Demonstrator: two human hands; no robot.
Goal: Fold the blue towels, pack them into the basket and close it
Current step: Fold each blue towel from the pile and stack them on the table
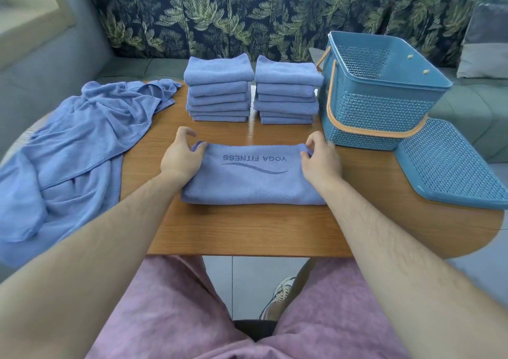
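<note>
You are seated at a wooden table (247, 229), looking down along both bare forearms. Directly in front of you a blue towel (253, 185) lies flat on the tabletop, folded into a wide band, with the words "YOGA FITNESS" and a wavy line stitched on its top face, reading upside down from your seat. Your left hand (182, 156) rests on the towel's left end, its thumb and curled fingers pinching the far left corner. Your right hand (321, 162) mirrors it at the right end, fingers curled round the far right corner. Beyond the towel, near the far edge of the table, stand two piles of folded blue towels side by side: the left stack (218, 94) and the right stack (287, 97), a narrow gap between them. To your left a heap of loose towels (82, 138), unfolded and rumpled, spreads over the table's left end and hangs past its edge. To your right, just beside the right stack, the blue perforated basket (384, 102) stands upright and open, its orange handle (365, 131) lowered round its front. The basket's matching lid (450, 166) lies flat on the table, touching the basket's near right corner. Behind the table runs a sofa (220, 14) with a dark, leaf-patterned back.
</note>
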